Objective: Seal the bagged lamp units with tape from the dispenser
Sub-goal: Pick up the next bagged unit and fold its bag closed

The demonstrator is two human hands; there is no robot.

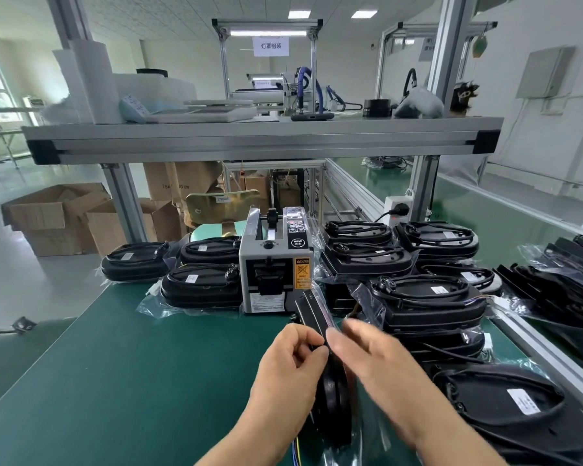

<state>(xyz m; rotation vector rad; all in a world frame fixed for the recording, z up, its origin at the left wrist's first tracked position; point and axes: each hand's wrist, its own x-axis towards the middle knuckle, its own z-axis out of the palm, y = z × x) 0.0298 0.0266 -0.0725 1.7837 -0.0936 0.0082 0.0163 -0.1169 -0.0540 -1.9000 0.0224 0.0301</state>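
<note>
We've got both hands, left [293,356] and right [360,348], pinched on the upright black plastic-bagged lamp unit [332,391], its long axis pointing toward the grey box-shaped tape dispenser [275,264] straight ahead.

I read "灯罩组装" on the hanging white sign [270,46], "CAUTION" on the tape dispenser's [274,260] yellow label [302,273], and "75x" on a cardboard box [179,181]. Unit labels are illegible.
</note>
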